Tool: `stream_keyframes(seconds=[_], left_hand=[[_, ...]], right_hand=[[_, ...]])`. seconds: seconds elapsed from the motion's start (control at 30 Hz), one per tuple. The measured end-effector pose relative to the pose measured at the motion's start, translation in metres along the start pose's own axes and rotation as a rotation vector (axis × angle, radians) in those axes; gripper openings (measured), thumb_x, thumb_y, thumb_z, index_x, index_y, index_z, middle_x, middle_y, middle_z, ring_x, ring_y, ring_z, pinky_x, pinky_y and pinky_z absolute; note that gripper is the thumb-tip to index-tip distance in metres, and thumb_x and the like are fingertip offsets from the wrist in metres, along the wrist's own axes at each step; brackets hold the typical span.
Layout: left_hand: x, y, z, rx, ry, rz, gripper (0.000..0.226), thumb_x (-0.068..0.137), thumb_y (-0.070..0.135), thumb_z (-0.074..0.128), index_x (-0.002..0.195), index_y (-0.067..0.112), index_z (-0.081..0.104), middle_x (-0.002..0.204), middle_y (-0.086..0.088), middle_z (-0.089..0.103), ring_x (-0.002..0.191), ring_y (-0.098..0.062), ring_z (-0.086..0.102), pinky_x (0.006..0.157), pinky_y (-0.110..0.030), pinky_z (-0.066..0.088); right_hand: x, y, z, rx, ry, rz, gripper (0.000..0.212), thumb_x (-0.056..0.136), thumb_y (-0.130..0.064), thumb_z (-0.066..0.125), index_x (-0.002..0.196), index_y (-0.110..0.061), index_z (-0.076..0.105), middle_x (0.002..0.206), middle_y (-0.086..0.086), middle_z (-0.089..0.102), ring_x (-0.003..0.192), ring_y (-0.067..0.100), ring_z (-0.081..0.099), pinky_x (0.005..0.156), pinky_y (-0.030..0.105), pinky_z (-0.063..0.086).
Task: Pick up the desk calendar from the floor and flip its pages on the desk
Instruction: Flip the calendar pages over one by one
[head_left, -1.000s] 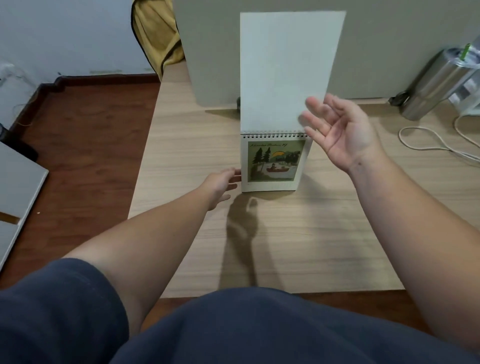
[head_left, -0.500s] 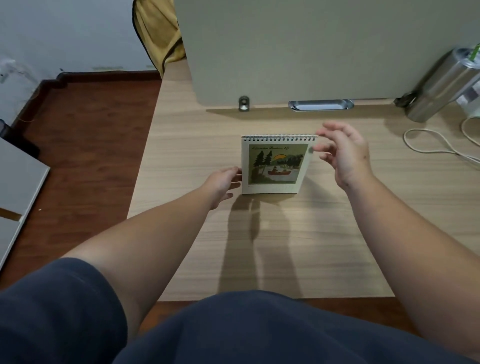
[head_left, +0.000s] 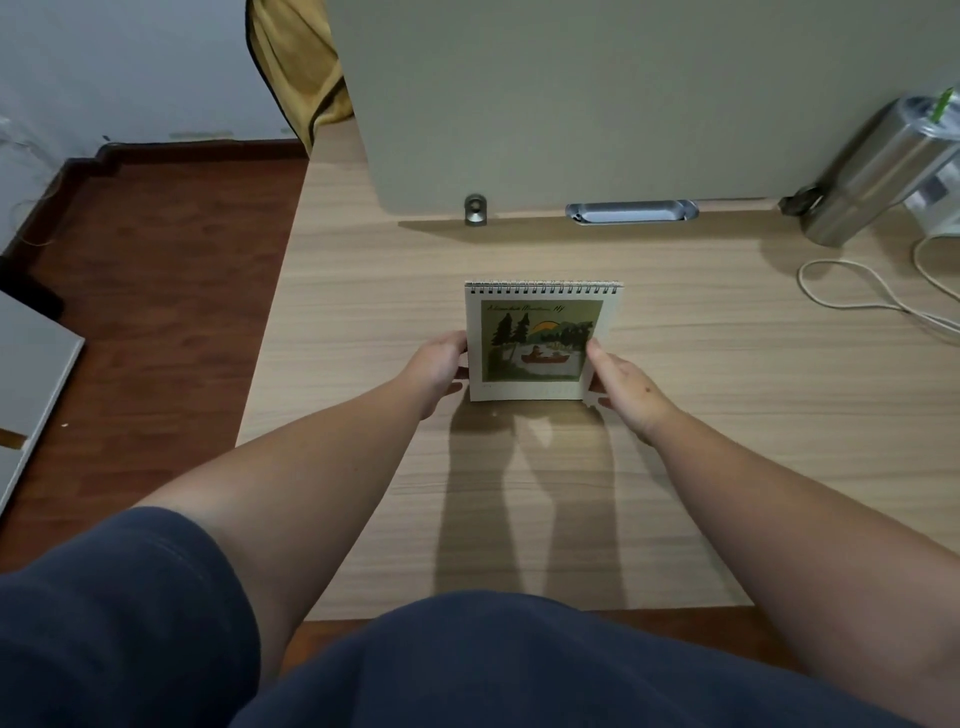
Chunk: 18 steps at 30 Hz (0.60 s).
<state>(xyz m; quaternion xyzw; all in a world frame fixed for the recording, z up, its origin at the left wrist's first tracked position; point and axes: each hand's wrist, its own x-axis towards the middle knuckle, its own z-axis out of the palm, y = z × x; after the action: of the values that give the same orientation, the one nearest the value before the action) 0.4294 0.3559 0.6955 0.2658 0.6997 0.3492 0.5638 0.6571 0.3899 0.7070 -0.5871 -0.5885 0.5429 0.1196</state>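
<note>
Desk calendar (head_left: 540, 343): upright on the wooden surface (head_left: 727, 415), spiral binding on top, page with a lake, trees and a small boat facing the camera.
Left hand (head_left: 439, 366): against the calendar's left edge, fingers curled round it; grip partly hidden behind the page, probably a light hold.
Right hand (head_left: 621, 382): at the calendar's lower right corner, thumb on the front of the page, remaining fingers behind it, pinching that side.
Metal handle (head_left: 631, 212): beyond the calendar, at the foot of the grey panel (head_left: 597, 104).
Steel tumbler (head_left: 872, 171): far right of the calendar, against the panel.
White cable (head_left: 852, 291): right of the calendar, looped on the surface below the tumbler.
Floor (head_left: 156, 291): dark wood, left of the calendar.
</note>
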Motion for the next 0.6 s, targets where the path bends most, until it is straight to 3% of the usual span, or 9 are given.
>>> stream_keyframes(seconds=[0.1,0.2,0.27,0.33,0.4,0.43,0.5,0.6], left_hand=[[0.001,-0.001,0.003,0.007,-0.009,-0.023,0.039,0.095,0.039,0.038,0.116,0.017,0.063,0.117,-0.003,0.064,0.100,-0.025,0.060,0.091,-0.036,0.048],[-0.001,0.000,0.006,-0.002,-0.018,-0.056,0.033,0.096,0.038,0.038,0.105,0.017,0.062,0.105,-0.007,0.064,0.095,-0.027,0.060,0.087,-0.036,0.050],[-0.002,0.001,0.007,0.020,-0.034,-0.091,0.031,0.097,0.036,0.037,0.097,0.018,0.062,0.100,-0.007,0.063,0.093,-0.026,0.059,0.086,-0.036,0.052],[-0.004,0.001,0.008,0.008,-0.033,-0.096,0.030,0.098,0.032,0.037,0.090,0.018,0.062,0.094,-0.007,0.063,0.085,-0.022,0.059,0.081,-0.034,0.053],[-0.004,0.000,0.009,0.001,0.004,-0.075,0.028,0.100,0.019,0.035,0.104,0.016,0.063,0.094,-0.005,0.063,0.079,-0.018,0.059,0.069,-0.026,0.052],[-0.003,-0.004,0.008,0.004,0.017,-0.046,0.033,0.100,0.010,0.034,0.117,0.016,0.061,0.102,-0.007,0.064,0.083,-0.019,0.061,0.071,-0.026,0.053],[0.000,-0.012,0.004,0.111,0.025,0.027,0.049,0.094,-0.007,0.032,0.132,0.015,0.055,0.121,-0.009,0.062,0.106,-0.025,0.061,0.088,-0.031,0.052],[0.006,-0.024,-0.004,0.628,-0.018,0.128,0.061,0.087,-0.009,0.035,0.137,0.022,0.052,0.140,-0.007,0.054,0.130,-0.029,0.047,0.104,-0.032,0.040]], right_hand=[[0.002,-0.001,0.003,-0.085,-0.055,0.038,0.076,0.091,-0.068,0.019,0.145,-0.019,0.040,0.150,0.006,0.042,0.136,0.027,0.041,0.110,0.035,0.028],[0.010,0.000,0.003,-0.139,-0.055,0.082,0.086,0.087,-0.073,0.016,0.146,-0.014,0.039,0.148,0.014,0.045,0.133,0.030,0.045,0.113,0.043,0.032],[0.014,0.000,0.003,-0.194,-0.039,0.116,0.088,0.088,-0.071,0.013,0.146,-0.010,0.038,0.130,0.018,0.055,0.118,0.032,0.056,0.098,0.037,0.038],[0.017,-0.001,0.003,-0.229,-0.033,0.139,0.089,0.089,-0.070,0.010,0.146,-0.009,0.036,0.114,0.018,0.057,0.104,0.032,0.061,0.085,0.034,0.035],[0.019,-0.003,0.004,-0.240,-0.029,0.144,0.089,0.088,-0.071,0.008,0.148,-0.010,0.034,0.123,0.021,0.057,0.101,0.031,0.063,0.084,0.034,0.034],[0.020,-0.003,0.004,-0.248,-0.027,0.143,0.090,0.088,-0.071,0.007,0.148,-0.009,0.034,0.129,0.022,0.055,0.100,0.031,0.063,0.084,0.034,0.034],[0.023,-0.002,0.004,-0.257,-0.019,0.141,0.091,0.088,-0.071,0.007,0.146,-0.007,0.035,0.130,0.023,0.055,0.100,0.031,0.063,0.084,0.033,0.033],[0.025,0.001,0.004,-0.249,-0.019,0.127,0.089,0.089,-0.069,0.007,0.143,-0.007,0.040,0.108,0.018,0.058,0.097,0.030,0.063,0.081,0.033,0.034]])
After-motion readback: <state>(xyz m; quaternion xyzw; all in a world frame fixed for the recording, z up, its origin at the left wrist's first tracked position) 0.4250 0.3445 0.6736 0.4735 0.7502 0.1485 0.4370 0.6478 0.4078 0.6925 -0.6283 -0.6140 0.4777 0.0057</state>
